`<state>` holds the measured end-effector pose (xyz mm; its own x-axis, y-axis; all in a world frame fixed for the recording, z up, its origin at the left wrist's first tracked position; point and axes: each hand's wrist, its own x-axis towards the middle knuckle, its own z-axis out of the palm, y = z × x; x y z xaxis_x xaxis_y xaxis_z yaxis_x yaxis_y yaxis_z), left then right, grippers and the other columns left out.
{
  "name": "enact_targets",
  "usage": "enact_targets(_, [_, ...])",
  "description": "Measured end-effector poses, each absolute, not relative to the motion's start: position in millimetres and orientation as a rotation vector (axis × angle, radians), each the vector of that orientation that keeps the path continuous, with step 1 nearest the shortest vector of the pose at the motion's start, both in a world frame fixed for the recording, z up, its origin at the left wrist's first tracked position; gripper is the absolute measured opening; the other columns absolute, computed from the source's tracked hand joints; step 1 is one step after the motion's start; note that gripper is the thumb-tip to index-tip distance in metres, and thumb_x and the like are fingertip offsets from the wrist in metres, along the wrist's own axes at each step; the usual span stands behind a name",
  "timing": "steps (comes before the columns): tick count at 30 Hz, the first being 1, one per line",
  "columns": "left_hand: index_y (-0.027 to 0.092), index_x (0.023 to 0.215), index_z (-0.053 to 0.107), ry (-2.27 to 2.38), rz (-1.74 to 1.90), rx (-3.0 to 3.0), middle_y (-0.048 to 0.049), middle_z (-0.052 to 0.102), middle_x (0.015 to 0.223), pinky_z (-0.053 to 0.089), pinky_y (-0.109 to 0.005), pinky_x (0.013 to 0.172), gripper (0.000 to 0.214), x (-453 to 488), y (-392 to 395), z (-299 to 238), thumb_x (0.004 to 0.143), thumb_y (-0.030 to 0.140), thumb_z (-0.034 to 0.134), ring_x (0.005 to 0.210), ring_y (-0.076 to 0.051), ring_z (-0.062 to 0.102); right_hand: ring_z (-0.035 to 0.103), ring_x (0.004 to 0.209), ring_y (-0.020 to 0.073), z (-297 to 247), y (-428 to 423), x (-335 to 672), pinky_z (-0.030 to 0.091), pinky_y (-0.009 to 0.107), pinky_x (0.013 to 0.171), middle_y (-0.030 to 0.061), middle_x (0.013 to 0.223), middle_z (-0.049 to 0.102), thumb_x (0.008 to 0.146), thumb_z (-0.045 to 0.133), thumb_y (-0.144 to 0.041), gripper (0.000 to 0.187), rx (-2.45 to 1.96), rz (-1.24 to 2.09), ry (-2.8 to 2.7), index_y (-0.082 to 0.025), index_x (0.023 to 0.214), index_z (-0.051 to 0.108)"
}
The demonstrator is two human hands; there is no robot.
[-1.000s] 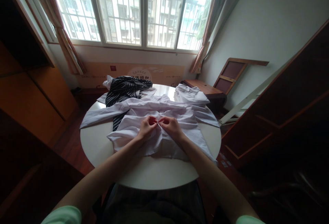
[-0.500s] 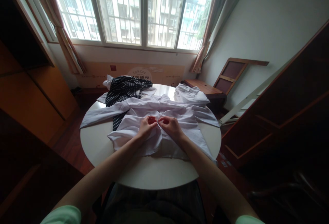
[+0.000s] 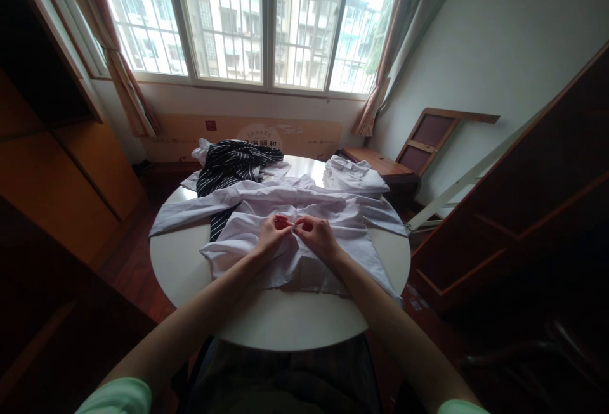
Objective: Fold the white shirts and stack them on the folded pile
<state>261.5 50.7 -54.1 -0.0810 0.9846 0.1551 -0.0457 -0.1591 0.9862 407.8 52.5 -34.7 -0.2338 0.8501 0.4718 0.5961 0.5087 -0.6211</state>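
Head view: nearest to me, two light green sleeves [image 3: 118, 396] show at the lower corners, and bare forearms run from them over the near rim of a round white table [image 3: 290, 322]. Ahead of that rim I have a white shirt [image 3: 302, 262] spread across the tabletop, its body creased and its two long sleeves reaching out to either side. Over the middle of it I see the left hand [image 3: 273, 234] and the right hand [image 3: 318, 234] meeting almost tip to tip, each with thumb and fingers pinched on the shirt's fabric; the detail between the fingertips is too small for me to make out.

Beyond, toward the left, a black-and-white striped garment [image 3: 223, 163] lies bunched, one end passing under the shirt's left-hand sleeve. Across from it, at the far right of the tabletop, I see a stack of white clothes [image 3: 354, 176]. Farther off stands a low wooden table [image 3: 375, 161], then a tan printed panel [image 3: 185, 135] along the wall, and above it a barred window [image 3: 223, 27] between tied curtains [image 3: 117, 78].
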Motion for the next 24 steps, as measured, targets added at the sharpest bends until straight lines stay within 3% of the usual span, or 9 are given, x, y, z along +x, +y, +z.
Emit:
enact_targets(5, [0.014,0.082,0.055,1.104,1.369,1.212,-0.0043,0.068,0.073,0.051,-0.033,0.072,0.026,259,49,-51,0.06,0.013,0.07,0.076,-0.019,0.066,0.051,0.056,0.0116,-34,50,407,0.037,0.022,0.057,-0.0004,0.062,0.06,0.071,0.06,-0.031,0.015,-1.227,0.32,-1.974,-0.02,0.078,0.069])
enact_targets(13, [0.013,0.083,0.063,1.038,1.349,1.256,-0.0061,0.068,0.081,0.048,-0.03,0.075,0.026,258,47,-48,0.061,0.026,0.069,0.078,-0.018,0.063,0.048,0.052,0.0106,-34,46,404,0.034,0.022,0.054,-0.0014,0.059,0.058,0.071,0.058,-0.03,0.014,-1.28,0.189,-1.973,-0.02,0.077,0.066])
enact_targets(20, [0.014,0.079,0.067,1.142,1.325,1.266,-0.0049,0.066,0.076,0.045,-0.025,0.063,0.023,258,44,-41,0.062,0.03,0.069,0.072,-0.017,0.06,0.049,0.055,0.011,-31,42,403,0.036,0.022,0.055,-0.0012,0.063,0.057,0.071,0.057,-0.023,0.009,-1.231,0.089,-1.977,-0.019,0.076,0.064])
enact_targets(24, [0.014,0.078,0.067,1.177,1.327,1.257,-0.0048,0.066,0.075,0.043,-0.023,0.057,0.021,260,38,-34,0.064,0.029,0.069,0.067,-0.015,0.058,0.053,0.069,0.0151,-31,44,403,0.042,0.024,0.062,0.0027,0.073,0.057,0.069,0.056,-0.018,0.007,-1.13,-0.001,-1.975,-0.019,0.073,0.062])
